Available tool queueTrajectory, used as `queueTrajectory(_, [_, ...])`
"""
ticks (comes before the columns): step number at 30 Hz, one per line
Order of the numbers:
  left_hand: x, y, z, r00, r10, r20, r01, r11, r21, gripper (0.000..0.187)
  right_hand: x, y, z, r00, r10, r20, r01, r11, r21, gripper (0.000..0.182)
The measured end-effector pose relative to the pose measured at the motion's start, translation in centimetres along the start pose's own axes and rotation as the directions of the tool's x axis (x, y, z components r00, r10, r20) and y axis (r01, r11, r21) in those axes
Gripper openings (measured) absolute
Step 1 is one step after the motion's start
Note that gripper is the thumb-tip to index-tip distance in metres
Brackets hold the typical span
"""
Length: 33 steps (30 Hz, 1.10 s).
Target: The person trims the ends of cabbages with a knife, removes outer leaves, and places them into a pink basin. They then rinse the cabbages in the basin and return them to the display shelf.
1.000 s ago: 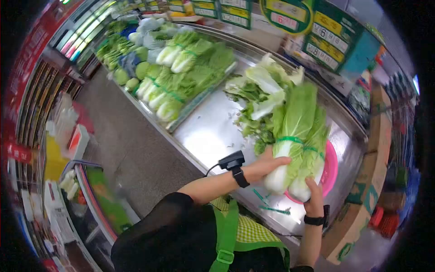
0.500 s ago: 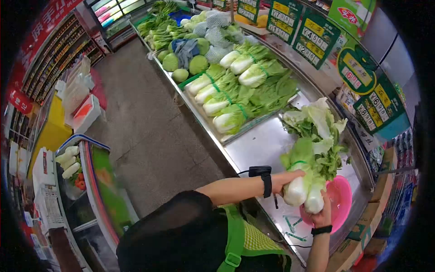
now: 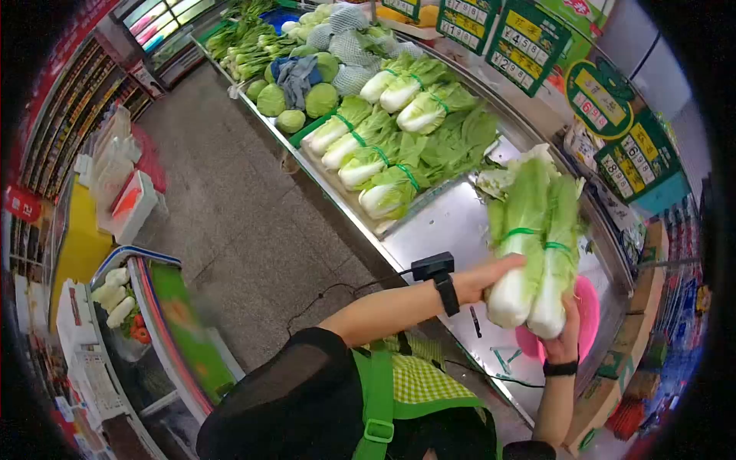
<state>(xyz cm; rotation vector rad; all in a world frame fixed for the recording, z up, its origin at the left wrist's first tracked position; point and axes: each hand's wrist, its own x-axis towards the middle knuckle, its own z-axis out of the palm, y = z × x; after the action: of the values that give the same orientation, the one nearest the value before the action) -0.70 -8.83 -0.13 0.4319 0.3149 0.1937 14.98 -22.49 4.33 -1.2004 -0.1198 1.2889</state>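
Two napa cabbages, each bound with green tape, are held side by side above the metal counter, white bases towards me. My left hand (image 3: 491, 277) grips the left napa cabbage (image 3: 515, 287) by its base. Around the base of the right napa cabbage (image 3: 549, 299) my right hand (image 3: 566, 337) is closed, partly hidden by it. A pink basin (image 3: 589, 310) stands beneath, largely covered by the cabbages and my right hand. Loose leaves (image 3: 498, 184) lie behind the held cabbages.
Several taped napa cabbages (image 3: 387, 193) lie in rows on the counter (image 3: 437, 230), with round cabbages (image 3: 320, 100) beyond. Scraps of green tape (image 3: 504, 359) and a dark, thin tool (image 3: 476, 322) lie near the basin. A cable (image 3: 337, 287) hangs by my left arm. Price signs (image 3: 529, 47) line the back.
Both hands have lifted the two cabbages up and away from the counter, with their leaves now pointing straighter back. The camera view has shifted slightly.
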Motion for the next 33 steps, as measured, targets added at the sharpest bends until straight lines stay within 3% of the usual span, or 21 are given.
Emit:
queueTrajectory(1, [1.0, -1.6, -2.0, 0.995, -0.091, 0.044, 0.097, 0.984, -0.152, 0.041, 0.8, 0.4, -0.9, 0.981, 0.175, 0.081, -0.175, 0.985, -0.004, 0.039])
queueTrajectory(3, [-0.5, -2.7, -4.1, 0.931, -0.360, -0.056, 0.337, 0.910, -0.242, 0.043, 2.5, 2.9, -2.2, 0.923, 0.384, -0.012, -0.377, 0.911, 0.168, 0.037])
queueTrajectory(5, [0.6, -6.1, -7.6, 0.953, -0.303, 0.012, 0.294, 0.911, -0.291, 0.043, 2.5, 4.5, -2.6, 0.898, 0.430, 0.095, -0.441, 0.882, 0.167, 0.039])
queueTrajectory(6, [-1.7, -3.9, -4.6, 0.960, -0.263, -0.092, 0.235, 0.942, -0.241, 0.045, 1.9, 4.2, -1.9, 0.897, 0.437, 0.063, -0.442, 0.887, 0.136, 0.040])
queueTrajectory(7, [-1.5, -3.1, -4.1, 0.959, -0.268, -0.095, 0.237, 0.939, -0.250, 0.045, 1.3, 3.7, -1.6, 0.893, 0.446, 0.058, -0.449, 0.883, 0.137, 0.040])
queueTrajectory(9, [-1.2, -1.5, -3.7, 0.983, -0.176, -0.060, 0.172, 0.983, -0.071, 0.047, 0.9, 3.1, -0.6, 0.968, 0.222, 0.116, -0.227, 0.973, 0.037, 0.043])
queueTrajectory(10, [-1.7, -0.5, -2.8, 0.996, -0.077, -0.048, 0.075, 0.996, -0.041, 0.047, 1.4, 3.4, -0.3, 0.985, 0.156, 0.078, -0.163, 0.982, 0.097, 0.045])
queueTrajectory(13, [-2.2, 0.5, -4.1, 0.998, -0.040, -0.054, 0.035, 0.995, -0.093, 0.046, 2.5, 3.7, 1.1, 0.980, 0.168, 0.107, -0.169, 0.986, -0.004, 0.045])
queueTrajectory(14, [-2.0, 0.1, -5.5, 0.986, -0.151, -0.072, 0.137, 0.976, -0.170, 0.046, 3.2, 3.7, 1.6, 0.939, 0.334, 0.084, -0.339, 0.939, 0.061, 0.045])
queueTrajectory(17, [-4.8, 0.0, -6.7, 0.980, -0.157, -0.123, 0.121, 0.959, -0.255, 0.043, 3.4, 5.4, 3.2, 0.914, 0.381, 0.141, -0.387, 0.922, 0.012, 0.043])
queueTrajectory(18, [-5.3, 0.4, -6.8, 0.991, -0.053, -0.123, 0.019, 0.964, -0.267, 0.041, 2.5, 5.5, 5.1, 0.934, 0.332, 0.134, -0.332, 0.943, -0.020, 0.042])
queueTrajectory(22, [-8.2, 4.2, -9.6, 0.999, 0.018, -0.046, -0.026, 0.984, -0.175, 0.040, 3.6, 7.2, 9.8, 0.969, 0.216, 0.120, -0.216, 0.976, -0.009, 0.043])
queueTrajectory(23, [-9.8, 4.8, -10.3, 0.998, 0.039, -0.049, -0.047, 0.984, -0.173, 0.040, 3.6, 7.7, 11.6, 0.967, 0.217, 0.136, -0.216, 0.976, -0.023, 0.043])
queueTrajectory(25, [-13.8, 6.3, -11.8, 0.992, 0.048, -0.115, -0.082, 0.946, -0.315, 0.039, 4.3, 8.7, 16.3, 0.910, 0.374, 0.178, -0.362, 0.927, -0.097, 0.044])
queueTrajectory(27, [-18.5, 8.7, -13.4, 0.975, 0.157, -0.156, -0.200, 0.928, -0.314, 0.039, 4.8, 11.3, 21.1, 0.914, 0.325, 0.243, -0.308, 0.946, -0.105, 0.042])
queueTrajectory(29, [-22.8, 12.1, -15.3, 0.934, 0.262, -0.242, -0.307, 0.936, -0.170, 0.037, 5.1, 14.0, 25.7, 0.926, 0.225, 0.303, -0.212, 0.974, -0.077, 0.040])
queueTrajectory(33, [-34.3, 18.3, -18.9, 0.850, 0.436, -0.295, -0.447, 0.894, 0.031, 0.038, 5.7, 20.2, 36.4, 0.874, 0.223, 0.433, -0.158, 0.971, -0.182, 0.040])
